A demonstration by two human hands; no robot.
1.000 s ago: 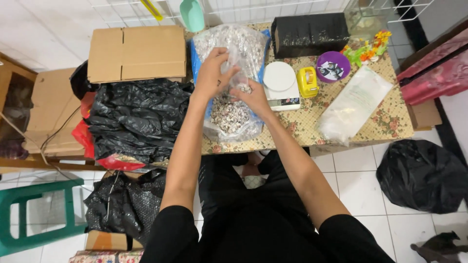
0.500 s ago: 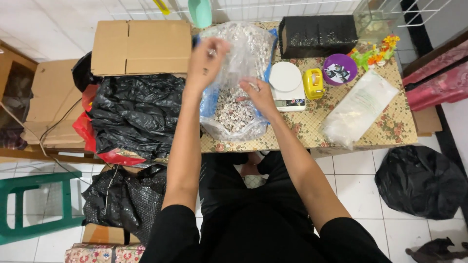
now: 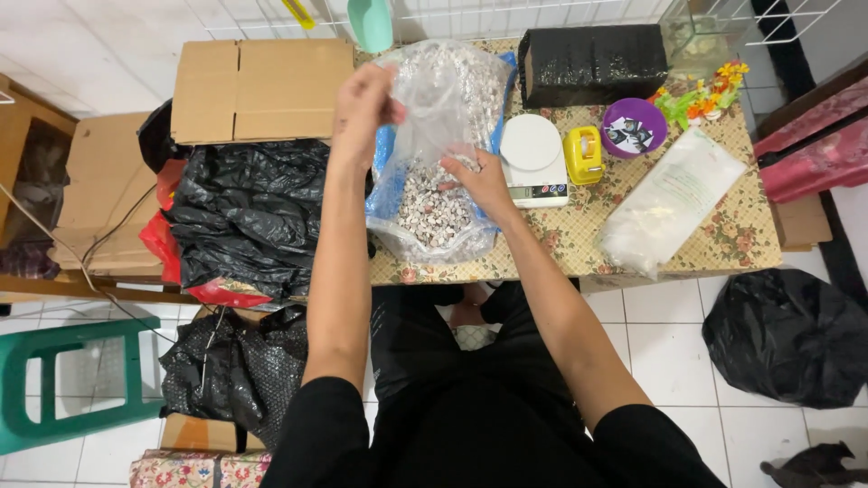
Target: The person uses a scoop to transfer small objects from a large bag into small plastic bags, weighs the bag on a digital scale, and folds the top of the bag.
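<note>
Left hand (image 3: 363, 101) had risen since a second before, pinching the clear bag's (image 3: 434, 117) mouth higher. Right hand (image 3: 479, 176) stayed cupped against its side, above the small pale pieces (image 3: 432, 210). Bag stood stretched taller at the table's (image 3: 579, 244) near edge, beside the white scale (image 3: 533, 158).

My left hand (image 3: 363, 101) pinches thin, glossy, crinkled clear plastic: the bag (image 3: 440, 154) of small matt pebbly pieces. My right hand (image 3: 481, 178) presses its film. Beside: smooth white plastic scale (image 3: 533, 159); matt brown cardboard box (image 3: 260, 89); shiny, wrinkled black plastic sacks (image 3: 244, 212); patterned tablecloth (image 3: 714, 239).
</note>
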